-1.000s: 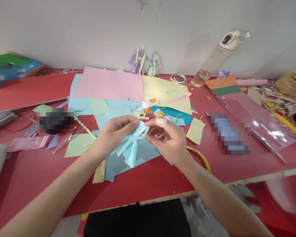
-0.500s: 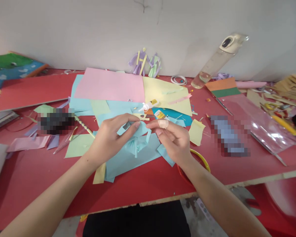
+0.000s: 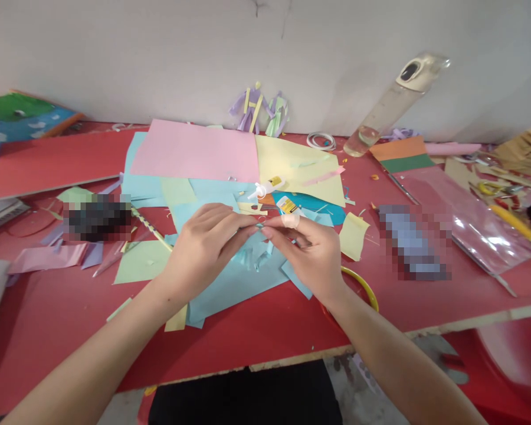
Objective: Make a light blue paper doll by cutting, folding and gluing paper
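Note:
Between the pinched fingertips of my left hand [image 3: 210, 242] and my right hand [image 3: 312, 245] is a small piece of light blue paper [image 3: 259, 225]. Both hands are closed, with the tips nearly meeting. Just below hang twisted strips of a folded light blue paper figure [image 3: 256, 260], largely hidden by the fingers; whether it joins the pinched piece I cannot tell. A light blue sheet [image 3: 239, 289] lies underneath on the red table [image 3: 256, 342]. Beyond the fingers rest a white glue bottle [image 3: 268, 187] and a second yellow-labelled bottle [image 3: 289, 206]. A pale plaster wraps a right finger.
Pink [image 3: 199, 150] and yellow sheets [image 3: 298, 159] lie at the back, with two paper figures [image 3: 259, 112] against the wall. A clear water bottle [image 3: 380, 112] leans there. Yellow-handled scissors [image 3: 365, 289] sit by my right wrist; a striped pencil [image 3: 153, 227] is on the left.
The fingertips of both hands have drawn closer together. The blue paper figure, spread between them before, now shows mostly as strips below the fingers.

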### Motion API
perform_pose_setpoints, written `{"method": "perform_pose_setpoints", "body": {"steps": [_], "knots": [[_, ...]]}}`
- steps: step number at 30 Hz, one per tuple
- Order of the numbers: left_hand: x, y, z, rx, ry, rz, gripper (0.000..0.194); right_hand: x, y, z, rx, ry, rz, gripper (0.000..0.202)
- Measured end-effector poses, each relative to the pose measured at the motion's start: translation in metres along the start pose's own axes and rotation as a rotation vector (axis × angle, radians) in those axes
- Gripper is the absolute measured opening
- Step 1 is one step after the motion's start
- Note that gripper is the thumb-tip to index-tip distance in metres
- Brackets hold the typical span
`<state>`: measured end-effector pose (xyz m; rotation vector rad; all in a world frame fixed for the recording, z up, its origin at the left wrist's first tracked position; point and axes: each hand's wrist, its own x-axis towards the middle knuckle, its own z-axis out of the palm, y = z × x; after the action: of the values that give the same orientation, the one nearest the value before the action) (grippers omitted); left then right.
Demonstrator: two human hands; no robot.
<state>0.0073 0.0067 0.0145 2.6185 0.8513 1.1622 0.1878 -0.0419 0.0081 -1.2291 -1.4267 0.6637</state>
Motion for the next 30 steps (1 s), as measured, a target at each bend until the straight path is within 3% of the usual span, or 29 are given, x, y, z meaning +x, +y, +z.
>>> {"method": "perform_pose_setpoints", "body": {"steps": [5,13,23,30], "knots": [[0.0007,0.0035,-0.0021,-0.076,-0.009,-0.108,0.011,0.0022,0.0007,0.0001,0.061,-0.002,0.040,0.003],[0.0010,0.0031,-0.0034,-0.050,0.012,-0.105,0.008,0.0037,0.0023,0.0001,0.091,-0.011,0.082,0.005],[0.0002,-0.0012,0.0000,0.005,0.046,-0.047,0.009,0.0049,0.0022,0.0010,0.116,-0.015,0.143,0.008],[-0.0004,-0.0032,0.0022,0.057,0.049,0.038,0.009,0.0086,0.0039,0.0001,0.205,-0.103,0.194,0.009]]}}
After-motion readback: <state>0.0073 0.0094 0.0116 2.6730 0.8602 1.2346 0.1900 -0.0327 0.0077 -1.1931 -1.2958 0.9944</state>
